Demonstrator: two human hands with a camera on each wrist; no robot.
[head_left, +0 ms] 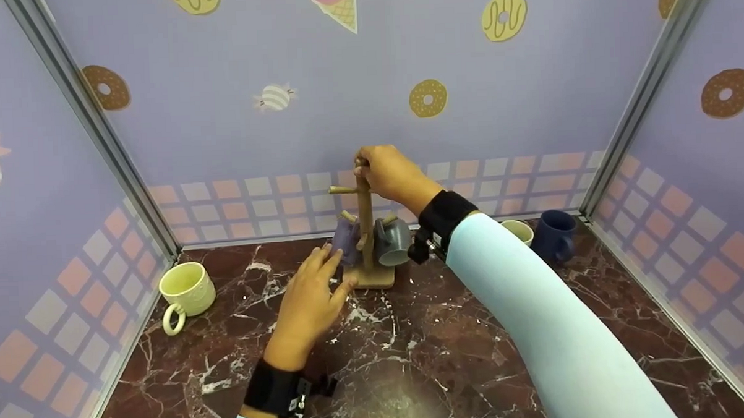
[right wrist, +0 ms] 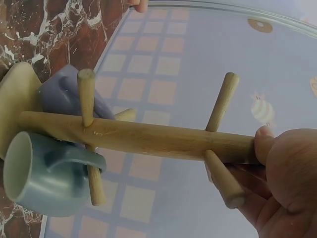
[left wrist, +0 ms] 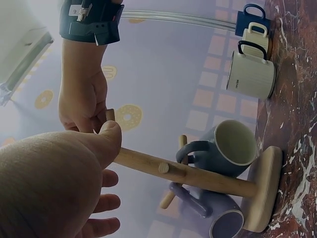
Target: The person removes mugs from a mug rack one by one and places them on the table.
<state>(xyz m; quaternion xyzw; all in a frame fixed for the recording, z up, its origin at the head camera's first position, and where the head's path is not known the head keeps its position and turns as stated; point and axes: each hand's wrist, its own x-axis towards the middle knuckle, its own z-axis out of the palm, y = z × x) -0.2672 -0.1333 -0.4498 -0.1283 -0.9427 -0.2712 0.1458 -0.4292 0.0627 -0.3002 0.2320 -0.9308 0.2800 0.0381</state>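
Note:
A wooden mug tree (head_left: 365,221) stands on the marble table (head_left: 415,368). My right hand (head_left: 370,167) grips the top of its pole (right wrist: 138,139); the right wrist view shows the fingers (right wrist: 277,178) curled round it. A purple mug (head_left: 347,241) hangs on a lower left peg and a grey mug (head_left: 395,240) on a lower right peg. My left hand (head_left: 337,269) hovers with straight fingers just before the purple mug (left wrist: 218,215); whether it touches the mug I cannot tell. In the left wrist view its thumb (left wrist: 108,139) lies in front of the pole (left wrist: 188,173).
A cream mug (head_left: 187,290) stands at the left wall. At the back right corner stand a dark blue mug (head_left: 553,235) and a cream mug (head_left: 521,230) half hidden by my right arm; a white ribbed mug (left wrist: 250,74) shows beside them. Patterned walls close in three sides.

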